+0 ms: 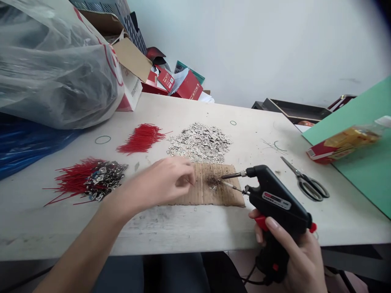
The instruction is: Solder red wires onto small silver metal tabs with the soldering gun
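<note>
My right hand (301, 256) is wrapped round the grip of a black soldering gun (275, 199) with a red trigger. The gun's tip points left over a scorched patch of a cardboard piece (187, 198). A small metal part (213, 188) lies on the cardboard just below the tip. My left hand (174, 177) hovers over the cardboard's left side, fingers curled into a pinch; whatever they hold is hidden. Behind the cardboard spreads a pile of small silvery metal pieces (201, 142). A bundle of red wires (142, 138) lies to its left.
Red wires with metal pieces attached (104, 179) are heaped left of my left forearm. Scissors (307, 181) lie to the right, near a bottle (345, 142) on a green board (366, 175). A large plastic bag (58, 65) and open boxes (134, 61) crowd the back left.
</note>
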A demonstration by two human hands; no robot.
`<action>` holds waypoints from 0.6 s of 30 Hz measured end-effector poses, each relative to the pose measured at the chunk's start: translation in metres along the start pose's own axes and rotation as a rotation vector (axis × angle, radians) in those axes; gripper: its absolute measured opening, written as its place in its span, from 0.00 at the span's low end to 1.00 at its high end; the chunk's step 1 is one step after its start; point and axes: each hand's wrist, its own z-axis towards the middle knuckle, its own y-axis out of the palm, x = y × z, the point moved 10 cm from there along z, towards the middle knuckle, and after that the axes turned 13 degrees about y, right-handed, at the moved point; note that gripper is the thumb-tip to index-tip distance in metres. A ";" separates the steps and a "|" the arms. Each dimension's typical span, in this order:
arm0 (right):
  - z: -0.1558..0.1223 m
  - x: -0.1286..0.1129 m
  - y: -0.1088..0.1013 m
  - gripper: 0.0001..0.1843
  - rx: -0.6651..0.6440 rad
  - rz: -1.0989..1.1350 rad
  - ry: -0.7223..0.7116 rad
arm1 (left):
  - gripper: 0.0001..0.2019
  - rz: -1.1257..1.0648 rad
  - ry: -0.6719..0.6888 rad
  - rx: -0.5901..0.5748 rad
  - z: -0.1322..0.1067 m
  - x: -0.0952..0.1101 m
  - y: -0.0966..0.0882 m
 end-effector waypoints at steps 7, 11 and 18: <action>0.005 0.002 -0.002 0.17 -0.004 0.001 0.009 | 0.06 0.067 0.186 0.299 -0.004 0.025 -0.010; 0.006 0.002 -0.003 0.17 -0.022 -0.037 -0.029 | 0.06 0.064 0.192 0.299 0.001 0.030 -0.001; 0.003 0.024 -0.018 0.19 0.042 -0.093 0.043 | 0.09 0.075 0.195 0.210 0.004 0.028 0.015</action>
